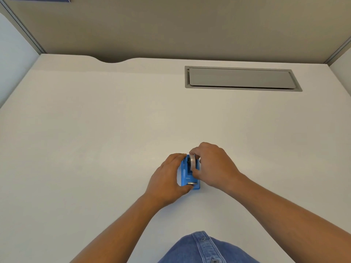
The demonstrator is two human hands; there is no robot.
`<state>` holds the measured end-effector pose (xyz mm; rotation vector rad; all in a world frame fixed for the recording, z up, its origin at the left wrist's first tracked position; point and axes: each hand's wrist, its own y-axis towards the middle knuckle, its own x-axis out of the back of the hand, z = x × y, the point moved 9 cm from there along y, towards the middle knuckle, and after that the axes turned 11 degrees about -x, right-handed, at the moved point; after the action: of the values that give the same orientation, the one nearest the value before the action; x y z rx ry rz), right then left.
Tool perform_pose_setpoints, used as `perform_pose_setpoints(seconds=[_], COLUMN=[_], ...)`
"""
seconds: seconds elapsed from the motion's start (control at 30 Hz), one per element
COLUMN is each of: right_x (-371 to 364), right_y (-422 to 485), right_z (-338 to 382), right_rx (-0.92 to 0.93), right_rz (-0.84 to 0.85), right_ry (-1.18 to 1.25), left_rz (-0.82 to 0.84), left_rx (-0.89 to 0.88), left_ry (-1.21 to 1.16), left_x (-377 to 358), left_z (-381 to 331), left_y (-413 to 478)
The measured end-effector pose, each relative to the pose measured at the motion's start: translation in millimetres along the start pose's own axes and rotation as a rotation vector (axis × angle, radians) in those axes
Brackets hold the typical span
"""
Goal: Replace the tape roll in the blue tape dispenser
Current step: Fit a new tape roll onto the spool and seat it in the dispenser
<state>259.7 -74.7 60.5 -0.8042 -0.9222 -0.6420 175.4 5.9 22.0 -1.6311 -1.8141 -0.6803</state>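
Note:
The blue tape dispenser (pixel 187 177) stands on the white desk (pixel 95 139), with its metal cutter end toward me. My left hand (pixel 167 179) wraps its left side, thumb near the cutter and fingers along the far end. A clear tape roll (pixel 193 161) on a black core sits upright in the dispenser's cradle. My right hand (pixel 212 166) pinches that roll from the right, index finger over its top and thumb at its lower edge. My fingers hide the dispenser's right wall.
A grey cable flap (pixel 241 78) is set flush into the desk at the back right. Beige partition walls close off the back and both sides. A denim shirt (pixel 205 249) shows at the bottom edge.

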Motion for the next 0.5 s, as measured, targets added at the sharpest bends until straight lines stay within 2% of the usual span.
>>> perform_pose_setpoints(seconds=[0.13, 0.5], right_x=[-5, -11], right_y=[2, 3], right_z=[3, 0], right_rx=[-0.002, -0.016], right_rz=[0.030, 0.031], right_ry=[-0.080, 0.005], left_rz=[0.005, 0.021], left_rx=[0.005, 0.029], left_ry=[0.001, 0.003], left_x=[-1, -1], left_z=[0, 2], left_y=[1, 0])
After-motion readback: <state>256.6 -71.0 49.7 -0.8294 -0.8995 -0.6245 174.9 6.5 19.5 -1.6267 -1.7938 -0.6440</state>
